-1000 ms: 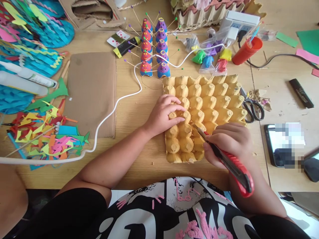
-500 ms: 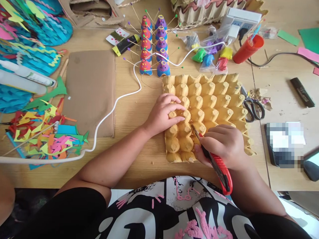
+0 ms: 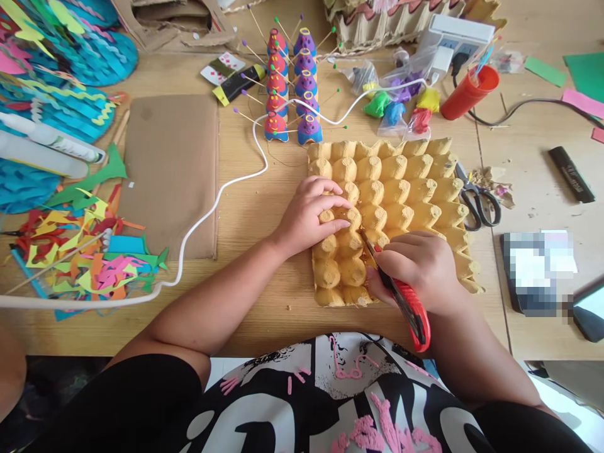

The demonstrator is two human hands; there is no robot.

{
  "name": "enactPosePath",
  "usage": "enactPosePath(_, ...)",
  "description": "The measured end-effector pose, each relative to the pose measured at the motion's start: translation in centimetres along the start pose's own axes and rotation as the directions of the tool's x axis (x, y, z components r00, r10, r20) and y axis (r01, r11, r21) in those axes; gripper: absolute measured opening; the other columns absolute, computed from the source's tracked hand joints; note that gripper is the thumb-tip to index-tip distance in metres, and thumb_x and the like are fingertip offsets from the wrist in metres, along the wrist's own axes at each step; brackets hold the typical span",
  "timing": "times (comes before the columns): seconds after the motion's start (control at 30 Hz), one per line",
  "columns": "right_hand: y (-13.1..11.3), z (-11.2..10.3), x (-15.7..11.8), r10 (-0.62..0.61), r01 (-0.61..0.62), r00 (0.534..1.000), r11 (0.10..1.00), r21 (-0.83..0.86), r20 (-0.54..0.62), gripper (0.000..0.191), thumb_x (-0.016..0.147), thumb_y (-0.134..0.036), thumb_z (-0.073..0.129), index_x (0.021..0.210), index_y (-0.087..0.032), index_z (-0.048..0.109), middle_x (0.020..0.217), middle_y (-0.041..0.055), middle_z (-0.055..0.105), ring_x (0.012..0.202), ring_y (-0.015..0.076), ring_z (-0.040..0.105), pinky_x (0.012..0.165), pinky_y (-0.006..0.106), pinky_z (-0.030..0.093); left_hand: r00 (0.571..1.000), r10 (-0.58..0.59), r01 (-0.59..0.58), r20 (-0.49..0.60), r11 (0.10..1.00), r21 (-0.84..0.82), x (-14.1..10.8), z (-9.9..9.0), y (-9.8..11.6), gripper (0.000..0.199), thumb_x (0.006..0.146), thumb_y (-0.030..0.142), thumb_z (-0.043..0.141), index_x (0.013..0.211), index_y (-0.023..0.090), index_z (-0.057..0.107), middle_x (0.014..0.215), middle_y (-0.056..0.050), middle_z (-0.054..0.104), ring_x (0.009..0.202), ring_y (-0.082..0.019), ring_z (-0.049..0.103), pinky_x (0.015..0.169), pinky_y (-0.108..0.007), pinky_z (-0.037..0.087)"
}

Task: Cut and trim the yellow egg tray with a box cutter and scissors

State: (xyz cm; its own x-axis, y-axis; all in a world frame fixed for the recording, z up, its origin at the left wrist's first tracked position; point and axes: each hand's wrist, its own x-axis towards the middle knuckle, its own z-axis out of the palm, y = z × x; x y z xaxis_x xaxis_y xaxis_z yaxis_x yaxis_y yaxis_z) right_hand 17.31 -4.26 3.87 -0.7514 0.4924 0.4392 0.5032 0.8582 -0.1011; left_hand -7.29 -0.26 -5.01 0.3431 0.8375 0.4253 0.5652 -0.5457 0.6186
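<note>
A yellow cardboard egg tray point(image 3: 406, 217) lies bumps up on the table in front of me. My left hand point(image 3: 318, 214) rests on its left part, fingers spread over the bumps, holding nothing. In my right hand point(image 3: 419, 270), closed around the handle, is a red and black utility knife point(image 3: 409, 311). Its blade points up and left, with the tip down in a groove between two columns of bumps, close to my left fingertips. How deep the tip sits is hidden.
Scissors point(image 3: 476, 201) lie against the tray's right edge. Painted egg-cup figures point(image 3: 309, 129) with pins stand behind it. A white cable point(image 3: 226, 185) crosses the table beside a brown cardboard sheet point(image 3: 170, 176). Paper scraps point(image 3: 94, 258) are at left, a red cup point(image 3: 472, 94) at back right.
My right hand and the utility knife have shifted slightly away from me and to the left along the groove. My left hand and the tray have stayed put.
</note>
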Motion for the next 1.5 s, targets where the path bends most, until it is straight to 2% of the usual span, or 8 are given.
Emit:
enactPosePath(0.37, 0.9, 0.1, -0.8, 0.091, -0.057, 0.984, 0.975, 0.215, -0.15, 0.018, 0.084, -0.018, 0.068, 0.082, -0.027, 0.054, 0.06, -0.0064, 0.055, 0.05, 0.0139, 0.049, 0.051, 0.032, 0.036, 1.0, -0.008, 0.008, -0.003, 1.0, -0.005, 0.0, 0.0, 0.0, 0.025, 0.09, 0.04, 0.083, 0.111, 0.026, 0.08, 0.122, -0.007, 0.067, 0.126, -0.027, 0.057, 0.118, -0.047, 0.043)
enactPosePath(0.53, 1.2, 0.9, -1.9, 0.409, -0.194, 0.783, 0.877, 0.44, -0.47, 0.011, 0.089, -0.03, 0.072, 0.093, -0.027, 0.061, 0.07, -0.0042, 0.059, 0.054, 0.0129, 0.055, 0.05, 0.03, 0.04, 1.0, -0.01, 0.01, 0.001, 1.0, -0.01, 0.0, 0.0, 0.0, 0.026, 0.09, 0.041, 0.084, 0.112, 0.027, 0.08, 0.122, -0.007, 0.067, 0.127, -0.027, 0.057, 0.12, -0.047, 0.042)
enactPosePath(0.7, 0.5, 0.9, -1.7, 0.638, -0.52, 0.668, 0.768, 0.373, -0.382, 0.027, 0.099, -0.054, 0.065, 0.105, -0.027, 0.064, 0.087, 0.002, 0.068, 0.072, 0.0187, 0.066, 0.067, 0.037, 0.054, 1.0, -0.026, 0.026, -0.015, 1.0, -0.012, -0.1, 0.0, 0.2, 0.022, 0.089, 0.033, 0.084, 0.11, 0.028, 0.08, 0.122, -0.006, 0.067, 0.126, -0.026, 0.057, 0.119, -0.047, 0.043)
enactPosePath(0.93, 0.8, 0.5, -1.2, 0.599, -0.525, 0.747, 0.797, 0.297, -0.287, 0.025, 0.094, -0.051, 0.074, 0.105, -0.03, 0.066, 0.08, 0.0003, 0.07, 0.063, 0.019, 0.066, 0.061, 0.037, 0.054, 0.999, -0.041, 0.041, 0.0, 0.999, -0.015, 0.0, 0.0, 0.4, 0.023, 0.089, 0.032, 0.085, 0.11, 0.028, 0.08, 0.122, -0.005, 0.068, 0.129, -0.026, 0.057, 0.12, -0.048, 0.042)
enactPosePath(1.17, 2.9, -2.5, -1.6, 0.505, -0.452, 0.575, 0.852, 0.264, -0.644, 0.048, 0.079, -0.056, 0.086, 0.111, -0.024, 0.071, 0.094, 0.0059, 0.074, 0.074, 0.022, 0.07, 0.067, 0.038, 0.055, 0.999, -0.034, 0.034, 0.002, 0.999, -0.02, 0.0, 0.0, 0.3, 0.025, 0.089, 0.034, 0.085, 0.112, 0.026, 0.08, 0.123, -0.007, 0.067, 0.128, -0.026, 0.057, 0.119, -0.048, 0.043)
enactPosePath(1.27, 5.5, -4.4, -2.7, 0.547, -0.588, 0.674, 0.804, 0.089, -0.496, 0.044, 0.082, -0.057, 0.085, 0.112, -0.025, 0.075, 0.099, 0.0078, 0.077, 0.085, 0.0263, 0.074, 0.08, 0.043, 0.058, 1.0, -0.02, 0.019, -0.022, 0.999, -0.028, -0.1, 0.2, 0.2, 0.023, 0.089, 0.032, 0.084, 0.111, 0.025, 0.08, 0.121, -0.006, 0.067, 0.127, -0.026, 0.057, 0.119, -0.049, 0.044)
enactPosePath(1.37, 9.0, -5.5, -4.2, 0.467, -0.493, 0.836, 0.869, -0.023, -0.289, 0.035, 0.088, -0.046, 0.083, 0.118, -0.029, 0.076, 0.097, 0.0081, 0.078, 0.084, 0.0242, 0.072, 0.078, 0.038, 0.056, 0.997, 0.036, -0.038, -0.061, 0.999, -0.033, -0.1, 0.3, 0.1, 0.024, 0.09, 0.033, 0.084, 0.111, 0.023, 0.079, 0.12, -0.007, 0.068, 0.125, -0.026, 0.058, 0.117, -0.048, 0.046)
enactPosePath(1.5, 13.8, -5.3, -6.4, 0.418, -0.425, 0.905, 0.897, -0.123, -0.081, 0.026, 0.096, -0.042, 0.073, 0.119, -0.029, 0.076, 0.097, 0.0093, 0.077, 0.083, 0.024, 0.07, 0.073, 0.036, 0.051, 0.996, 0.054, -0.056, -0.074, 0.998, -0.025, -0.1, 0.4, 0.1, 0.024, 0.09, 0.032, 0.084, 0.111, 0.023, 0.079, 0.119, -0.008, 0.069, 0.123, -0.026, 0.059, 0.115, -0.048, 0.048)
